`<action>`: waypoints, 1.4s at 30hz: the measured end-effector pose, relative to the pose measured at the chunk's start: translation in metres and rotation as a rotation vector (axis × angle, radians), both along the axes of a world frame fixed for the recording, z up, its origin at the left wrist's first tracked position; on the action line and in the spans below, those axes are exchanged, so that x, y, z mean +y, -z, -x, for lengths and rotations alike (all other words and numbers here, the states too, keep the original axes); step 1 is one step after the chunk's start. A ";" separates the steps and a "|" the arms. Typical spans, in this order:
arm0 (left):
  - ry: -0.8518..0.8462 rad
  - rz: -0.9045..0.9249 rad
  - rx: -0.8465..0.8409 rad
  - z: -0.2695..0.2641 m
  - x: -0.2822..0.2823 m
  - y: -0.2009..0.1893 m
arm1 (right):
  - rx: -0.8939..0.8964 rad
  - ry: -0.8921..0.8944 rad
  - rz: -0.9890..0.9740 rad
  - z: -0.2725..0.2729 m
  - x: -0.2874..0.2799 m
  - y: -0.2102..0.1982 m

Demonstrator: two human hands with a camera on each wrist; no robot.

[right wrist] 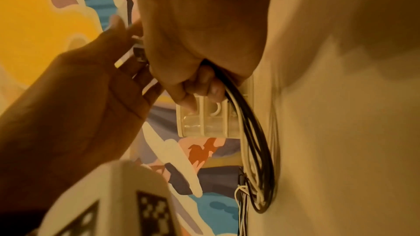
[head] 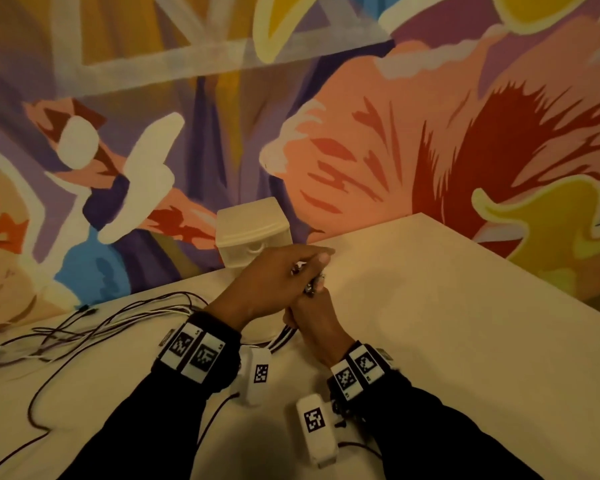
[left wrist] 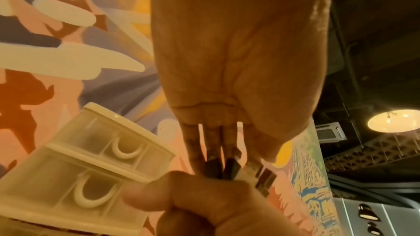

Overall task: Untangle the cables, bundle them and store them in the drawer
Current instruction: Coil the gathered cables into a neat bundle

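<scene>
Black and white cables point(head: 84, 329) trail in a loose tangle across the left of the table. My right hand point(head: 310, 317) grips them in a fist as one bunch point(right wrist: 250, 132), and their plug ends point(head: 309, 285) stick up out of it. My left hand point(head: 312, 259) reaches over the fist, its straight fingers point(left wrist: 213, 143) lying against the plug ends point(left wrist: 229, 168), thumb alongside. Just behind the hands, at the table's back edge, stands a small translucent white drawer unit point(head: 250, 230) with both of its drawers point(left wrist: 90, 159) closed.
The pale table point(head: 447, 306) runs back to a painted mural wall, and its right edge slants down toward the lower right. One dark cable point(head: 32, 407) loops toward the front left. White tagged camera blocks point(head: 258, 372) hang below both wrists.
</scene>
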State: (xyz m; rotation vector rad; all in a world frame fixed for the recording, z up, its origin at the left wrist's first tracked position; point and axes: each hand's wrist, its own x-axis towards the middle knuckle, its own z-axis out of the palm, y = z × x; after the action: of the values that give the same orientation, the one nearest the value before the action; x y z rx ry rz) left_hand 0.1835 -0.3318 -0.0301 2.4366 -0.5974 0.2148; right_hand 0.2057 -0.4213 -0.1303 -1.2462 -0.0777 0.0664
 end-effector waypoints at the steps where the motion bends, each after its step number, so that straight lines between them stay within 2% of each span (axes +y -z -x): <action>1: 0.009 -0.012 0.008 -0.001 -0.001 0.003 | -0.008 0.016 0.042 0.000 0.000 0.001; 5: 0.005 -0.018 0.060 -0.005 0.001 0.010 | 0.002 -0.004 0.038 0.001 -0.003 0.005; 9: -0.008 -0.113 0.121 -0.004 0.011 0.003 | 0.059 -0.046 0.027 0.006 -0.003 0.003; 14: -0.027 -0.146 0.090 -0.002 0.012 0.004 | 0.070 -0.065 0.037 0.006 -0.002 -0.001; 19: -0.100 0.034 0.200 0.002 0.010 0.004 | 0.031 -0.059 0.065 0.010 -0.001 0.000; 22: -0.079 -0.016 0.139 0.002 0.006 -0.002 | 0.015 -0.016 0.122 0.007 0.002 0.003; 26: -0.208 0.119 0.007 -0.011 0.008 -0.010 | -0.001 0.063 0.278 0.002 0.000 0.002; 28: -0.245 -0.043 -0.055 -0.016 0.006 -0.012 | -0.047 0.105 0.360 0.000 -0.001 0.001; 31: -0.242 -0.466 -0.050 -0.015 -0.003 -0.006 | -0.185 0.133 0.478 -0.002 0.000 0.002; 33: -0.211 -0.609 -0.152 -0.018 -0.008 0.003 | -0.238 0.125 0.541 -0.002 0.004 0.004; 36: -0.146 -0.554 -0.205 -0.024 -0.008 0.010 | -0.246 0.144 0.517 -0.001 0.006 0.003; 39: -0.155 -0.421 -0.069 -0.029 -0.004 0.012 | -0.218 0.125 0.429 -0.001 0.005 0.002; 42: -0.180 -0.277 0.063 -0.033 0.003 0.010 | -0.084 0.056 0.292 -0.006 0.006 0.004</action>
State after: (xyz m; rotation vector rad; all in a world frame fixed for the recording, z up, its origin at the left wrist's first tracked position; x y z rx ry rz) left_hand 0.2168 -0.3284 -0.0401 2.7569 -0.4017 0.1351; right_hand 0.2116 -0.4157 -0.1347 -1.5421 -0.1082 -0.0247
